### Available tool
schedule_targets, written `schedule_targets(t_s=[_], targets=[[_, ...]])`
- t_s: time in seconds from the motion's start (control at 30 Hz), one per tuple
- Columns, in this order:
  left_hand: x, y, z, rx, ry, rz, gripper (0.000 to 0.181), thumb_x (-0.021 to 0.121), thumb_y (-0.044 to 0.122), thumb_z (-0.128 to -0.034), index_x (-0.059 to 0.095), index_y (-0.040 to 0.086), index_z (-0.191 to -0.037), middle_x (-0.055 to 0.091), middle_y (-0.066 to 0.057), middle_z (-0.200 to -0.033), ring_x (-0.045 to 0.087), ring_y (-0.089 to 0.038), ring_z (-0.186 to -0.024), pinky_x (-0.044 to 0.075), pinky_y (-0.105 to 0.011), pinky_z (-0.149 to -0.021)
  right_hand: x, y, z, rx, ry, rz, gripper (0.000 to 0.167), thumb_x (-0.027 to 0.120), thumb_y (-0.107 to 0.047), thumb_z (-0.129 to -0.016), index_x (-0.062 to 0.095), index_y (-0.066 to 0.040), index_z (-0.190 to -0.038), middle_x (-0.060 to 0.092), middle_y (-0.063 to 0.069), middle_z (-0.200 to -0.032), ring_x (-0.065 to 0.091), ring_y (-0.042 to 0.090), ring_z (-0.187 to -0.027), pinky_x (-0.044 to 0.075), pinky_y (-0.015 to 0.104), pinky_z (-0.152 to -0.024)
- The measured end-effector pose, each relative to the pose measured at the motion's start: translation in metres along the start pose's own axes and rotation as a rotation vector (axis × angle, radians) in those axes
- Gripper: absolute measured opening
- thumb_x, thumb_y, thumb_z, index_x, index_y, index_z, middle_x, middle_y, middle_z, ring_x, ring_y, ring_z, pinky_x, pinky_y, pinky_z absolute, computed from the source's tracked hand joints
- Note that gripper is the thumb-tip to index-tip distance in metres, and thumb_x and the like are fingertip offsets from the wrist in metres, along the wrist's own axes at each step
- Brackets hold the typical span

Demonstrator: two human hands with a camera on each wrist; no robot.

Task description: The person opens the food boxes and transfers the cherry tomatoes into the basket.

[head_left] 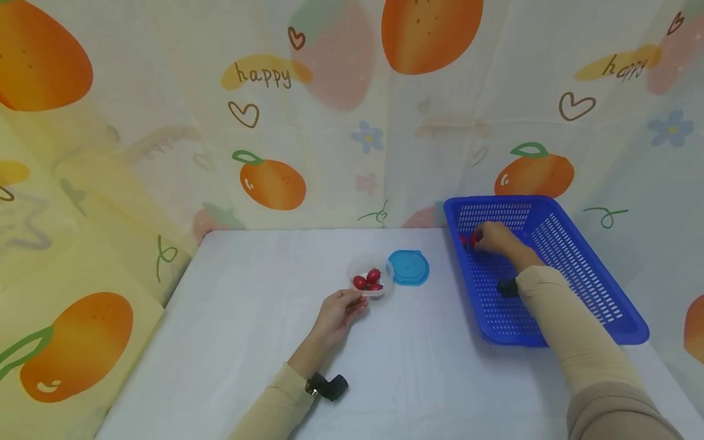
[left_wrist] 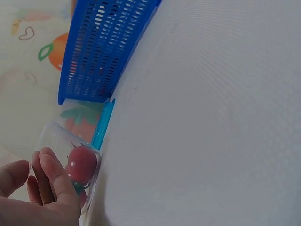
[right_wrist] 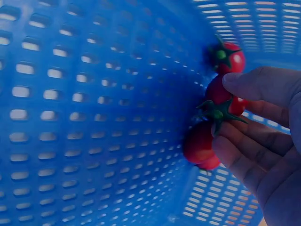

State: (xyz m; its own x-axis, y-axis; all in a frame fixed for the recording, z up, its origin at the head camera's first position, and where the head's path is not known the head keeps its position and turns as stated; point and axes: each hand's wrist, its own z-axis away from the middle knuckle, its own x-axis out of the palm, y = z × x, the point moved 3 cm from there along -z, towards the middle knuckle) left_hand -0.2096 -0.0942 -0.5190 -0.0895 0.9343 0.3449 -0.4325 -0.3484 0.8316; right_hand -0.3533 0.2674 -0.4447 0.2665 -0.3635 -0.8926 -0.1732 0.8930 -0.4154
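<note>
My left hand (head_left: 337,315) holds the near rim of a small clear plastic container (head_left: 389,287), thumb and fingers at its edge. Red cherry tomatoes (head_left: 374,276) lie inside it; one tomato (left_wrist: 82,164) shows through the wall in the left wrist view. Inside the blue basket (head_left: 477,311), my right hand (head_left: 497,238) has thumb and fingers round a cherry tomato (right_wrist: 217,90) with a green star-shaped stem. Another tomato (right_wrist: 233,59) sits above it and a darker tomato (right_wrist: 197,143) below, close to the basket wall.
A light-blue lid (head_left: 409,267) lies flat beside the container, between it and the basket. All stand on a white table (head_left: 247,293). A cloth printed with fruit (head_left: 330,134) hangs behind and along the left side.
</note>
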Motion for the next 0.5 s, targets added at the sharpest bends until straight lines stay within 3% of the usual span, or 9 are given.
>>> schedule_targets(t_s=[0.17,0.5], targets=[[0.000,0.002,0.000,0.004,-0.005,0.016,0.025,0.060,0.016,-0.0963,0.055,0.000,-0.116,0.068,-0.006,-0.098,0.068,-0.015,-0.091,0.058,-0.021,-0.083,0.007,0.002,-0.002,0.015,-0.021,-0.029,0.024,0.063,-0.004,-0.088,0.065,0.010,-0.108,0.067,0.024,-0.097,0.061,0.033,-0.088,0.054,0.052,-0.086],[-0.001,0.000,-0.001,-0.012,0.008,0.021,0.026,0.060,0.015,-0.0957,0.055,0.001,-0.117,0.068,-0.005,-0.097,0.068,-0.013,-0.090,0.058,-0.021,-0.082,0.012,-0.001,-0.002,0.021,-0.022,-0.013,0.025,0.065,-0.006,-0.087,0.065,0.010,-0.107,0.067,0.024,-0.099,0.062,0.034,-0.090,0.053,0.053,-0.087]])
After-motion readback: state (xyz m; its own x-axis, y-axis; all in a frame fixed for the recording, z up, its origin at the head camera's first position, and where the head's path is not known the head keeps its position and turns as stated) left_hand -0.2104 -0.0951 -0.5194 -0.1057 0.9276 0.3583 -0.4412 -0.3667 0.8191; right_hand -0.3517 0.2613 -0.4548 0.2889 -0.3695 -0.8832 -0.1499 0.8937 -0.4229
